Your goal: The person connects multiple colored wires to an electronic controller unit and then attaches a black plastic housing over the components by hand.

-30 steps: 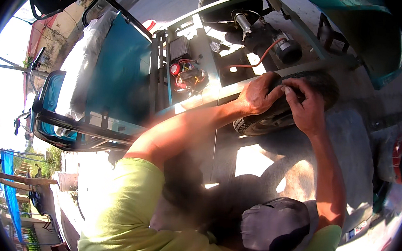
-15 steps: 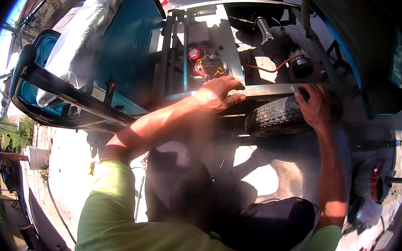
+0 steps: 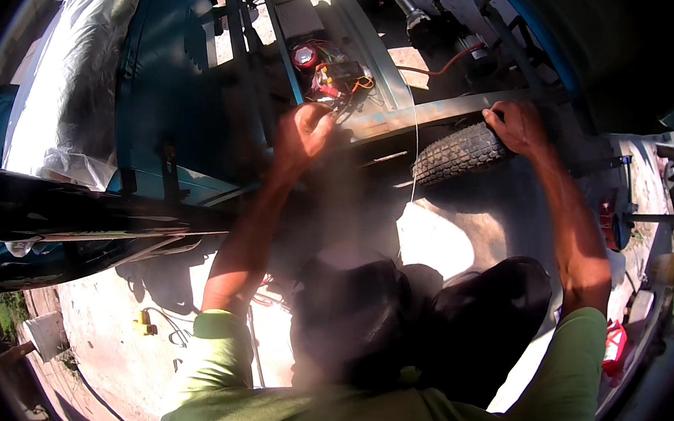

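A grey-green metal frame [image 3: 407, 118] of a vehicle crosses in front of me. My left hand [image 3: 305, 133] is closed at its near rail, left of the wiring, with the fingertips partly hidden. My right hand [image 3: 520, 130] curls over the same rail farther right, thumb toward me, just above a knobby black tyre [image 3: 462, 154]. Between the hands, a thin pale line [image 3: 415, 157] hangs across the rail. Inside the frame lie a red round part [image 3: 305, 56] and a black box with coloured wires [image 3: 346, 72].
A teal body panel [image 3: 161, 78] and a plastic-wrapped part [image 3: 75, 71] stand at left, above a black bar [image 3: 76, 210]. An axle shaft [image 3: 405, 4] and red cable [image 3: 443, 70] lie beyond the rail. On the ground are a yellow plug [image 3: 142, 323] and red-and-white package [image 3: 615, 343].
My left hand has slid left along the rail, and its spread fingers have closed. The right hand stays at the rail above the tyre. The view has shifted.
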Available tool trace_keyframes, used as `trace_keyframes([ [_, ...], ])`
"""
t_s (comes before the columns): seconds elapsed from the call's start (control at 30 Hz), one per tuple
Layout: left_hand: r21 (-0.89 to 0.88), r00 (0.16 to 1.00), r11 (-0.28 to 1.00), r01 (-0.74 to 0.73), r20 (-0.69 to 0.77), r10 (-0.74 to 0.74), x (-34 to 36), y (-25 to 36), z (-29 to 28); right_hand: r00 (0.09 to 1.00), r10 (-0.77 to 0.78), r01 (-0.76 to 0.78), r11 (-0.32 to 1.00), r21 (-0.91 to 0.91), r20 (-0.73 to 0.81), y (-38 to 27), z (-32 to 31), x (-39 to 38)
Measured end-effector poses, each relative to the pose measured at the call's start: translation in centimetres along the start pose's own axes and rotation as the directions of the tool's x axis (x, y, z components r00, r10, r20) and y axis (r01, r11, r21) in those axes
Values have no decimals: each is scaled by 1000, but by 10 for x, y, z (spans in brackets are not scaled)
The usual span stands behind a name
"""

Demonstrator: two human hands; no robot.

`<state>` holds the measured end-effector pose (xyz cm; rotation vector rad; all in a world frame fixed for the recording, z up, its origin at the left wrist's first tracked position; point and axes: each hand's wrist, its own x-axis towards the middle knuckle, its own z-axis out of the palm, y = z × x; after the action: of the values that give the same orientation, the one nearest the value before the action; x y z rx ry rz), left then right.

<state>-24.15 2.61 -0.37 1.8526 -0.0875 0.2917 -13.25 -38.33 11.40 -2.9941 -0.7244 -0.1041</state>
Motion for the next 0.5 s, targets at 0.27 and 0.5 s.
trace_keyframes([
  [0.27,96,1000,995,23,-4,-23,-4,8,-10,995,67,-71,997,43,70,-2,-1,4],
  [0.5,-12,994,994,106,-26,-107,5,5,-26,847,25,-26,1000,-5,532,-10,-8,88],
])
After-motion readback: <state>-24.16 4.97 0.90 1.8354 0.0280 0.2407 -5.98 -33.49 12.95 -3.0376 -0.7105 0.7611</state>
